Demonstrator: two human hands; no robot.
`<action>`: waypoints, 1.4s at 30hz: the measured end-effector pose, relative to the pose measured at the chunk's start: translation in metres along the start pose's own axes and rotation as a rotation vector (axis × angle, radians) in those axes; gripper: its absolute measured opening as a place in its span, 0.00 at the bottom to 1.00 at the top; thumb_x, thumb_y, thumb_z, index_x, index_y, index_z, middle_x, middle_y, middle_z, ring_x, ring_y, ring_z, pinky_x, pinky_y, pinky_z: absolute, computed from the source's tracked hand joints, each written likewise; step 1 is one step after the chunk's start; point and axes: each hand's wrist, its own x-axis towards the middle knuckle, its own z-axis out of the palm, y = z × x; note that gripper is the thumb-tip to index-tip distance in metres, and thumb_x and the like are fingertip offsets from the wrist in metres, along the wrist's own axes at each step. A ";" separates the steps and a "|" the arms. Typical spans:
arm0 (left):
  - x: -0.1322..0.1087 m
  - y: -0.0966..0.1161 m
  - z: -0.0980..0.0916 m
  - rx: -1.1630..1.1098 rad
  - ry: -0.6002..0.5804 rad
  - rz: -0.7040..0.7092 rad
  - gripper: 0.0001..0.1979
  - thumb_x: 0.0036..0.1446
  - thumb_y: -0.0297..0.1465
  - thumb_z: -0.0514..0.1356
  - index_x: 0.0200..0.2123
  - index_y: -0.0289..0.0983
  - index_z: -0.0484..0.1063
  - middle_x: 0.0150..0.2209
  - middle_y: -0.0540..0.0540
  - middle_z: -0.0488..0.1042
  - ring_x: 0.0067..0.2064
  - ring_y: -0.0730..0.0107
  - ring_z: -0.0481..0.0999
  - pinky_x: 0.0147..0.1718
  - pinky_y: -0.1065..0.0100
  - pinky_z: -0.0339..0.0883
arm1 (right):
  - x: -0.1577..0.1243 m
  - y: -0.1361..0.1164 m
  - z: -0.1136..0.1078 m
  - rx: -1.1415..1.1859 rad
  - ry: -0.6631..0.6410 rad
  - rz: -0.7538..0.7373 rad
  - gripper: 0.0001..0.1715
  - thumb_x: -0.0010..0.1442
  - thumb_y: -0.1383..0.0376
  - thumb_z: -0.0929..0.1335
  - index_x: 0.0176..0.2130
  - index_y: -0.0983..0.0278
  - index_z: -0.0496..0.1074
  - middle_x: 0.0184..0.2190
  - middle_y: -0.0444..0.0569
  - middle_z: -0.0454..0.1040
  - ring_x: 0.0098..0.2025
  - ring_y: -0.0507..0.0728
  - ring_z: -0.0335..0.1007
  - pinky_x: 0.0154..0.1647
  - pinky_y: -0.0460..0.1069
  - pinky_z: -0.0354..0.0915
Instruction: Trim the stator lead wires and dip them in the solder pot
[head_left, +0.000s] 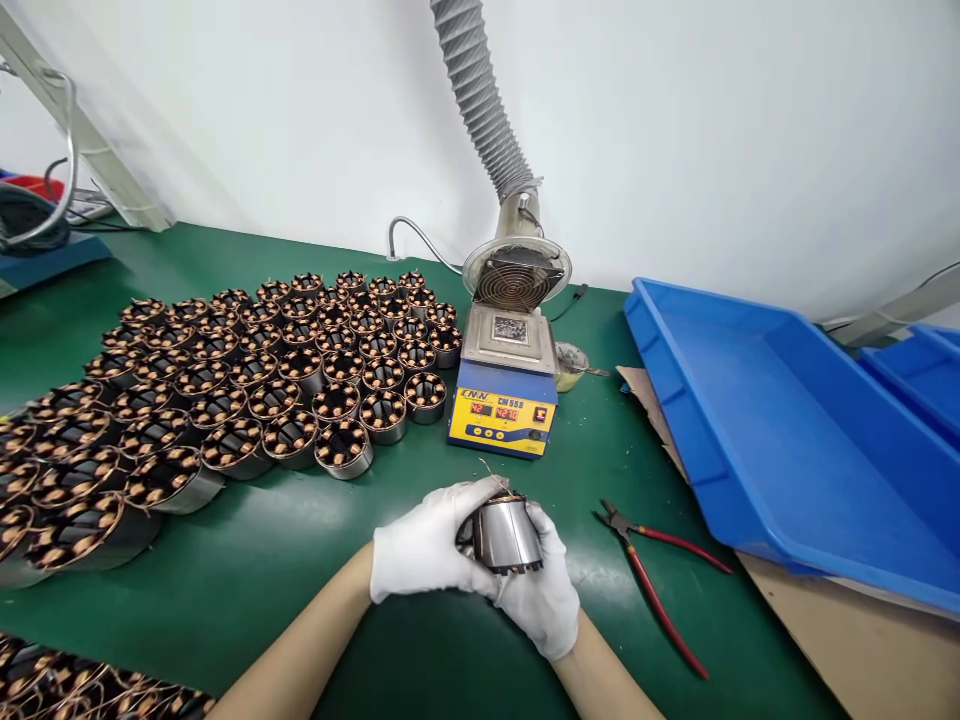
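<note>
Two gloved hands, one stator (508, 535) clasped between them.
Spare wound cores (247, 390) stand in rows at far left on the green mat (300, 570). Nearer the middle, the left hand (424, 545) wraps the stator's left flank, and the right hand (541, 600) cups it from below and right (both equally close). Its long axis is near upright, with the copper leads poking up toward the solder pot (504, 395) just beyond. The red-handled pliers (652, 575) lie apart, to the right.
</note>
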 end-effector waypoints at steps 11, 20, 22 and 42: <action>-0.001 -0.008 -0.005 0.372 -0.026 0.126 0.51 0.30 0.34 0.70 0.60 0.38 0.52 0.56 0.37 0.65 0.54 0.46 0.65 0.51 0.53 0.59 | 0.002 0.000 0.001 0.063 0.035 0.021 0.20 0.49 0.51 0.69 0.37 0.62 0.73 0.36 0.48 0.77 0.43 0.60 0.71 0.43 0.55 0.66; 0.003 -0.010 -0.008 -0.170 0.161 0.088 0.16 0.46 0.41 0.63 0.35 0.37 0.76 0.41 0.44 0.77 0.43 0.57 0.74 0.43 0.63 0.65 | 0.001 0.001 -0.002 -0.057 -0.054 0.036 0.24 0.52 0.48 0.66 0.37 0.65 0.73 0.31 0.50 0.76 0.31 0.56 0.72 0.32 0.50 0.66; 0.004 -0.013 -0.008 -0.313 0.324 0.037 0.18 0.54 0.44 0.55 0.27 0.35 0.75 0.35 0.43 0.78 0.43 0.57 0.74 0.44 0.62 0.65 | 0.001 0.002 -0.004 -0.120 -0.105 0.054 0.27 0.53 0.48 0.66 0.39 0.69 0.72 0.30 0.53 0.76 0.29 0.56 0.71 0.30 0.49 0.65; 0.014 -0.022 -0.002 -0.599 0.600 -0.110 0.15 0.40 0.41 0.66 0.25 0.33 0.74 0.22 0.49 0.73 0.27 0.71 0.69 0.31 0.68 0.64 | -0.003 0.008 0.000 -0.242 -0.109 0.015 0.24 0.51 0.54 0.69 0.40 0.71 0.71 0.30 0.57 0.76 0.30 0.59 0.72 0.35 0.54 0.65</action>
